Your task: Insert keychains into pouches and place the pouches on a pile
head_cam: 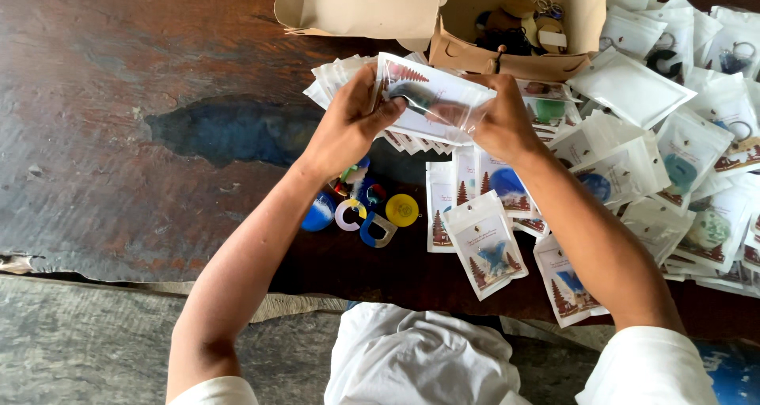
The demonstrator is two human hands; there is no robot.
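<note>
A white-clothed lap [412, 361] and two white sleeves fill the six o'clock edge, nearest the lens. From there both forearms run up to a clear plastic pouch [434, 96] held above the table just past centre, toward twelve o'clock. The left hand [348, 124] pinches its nine o'clock end, thumb on top; the right hand [499, 116] grasps the three o'clock end. The pouch's long axis runs nine to three, tilted slightly, with a dark green piece inside. Below lie loose coloured charms [364, 211] and filled pouches [483, 243] spreading toward three o'clock. An open cardboard box [475, 53] sits at twelve. The wooden table [119, 96] is dark, worn, with a blue inlay.
</note>
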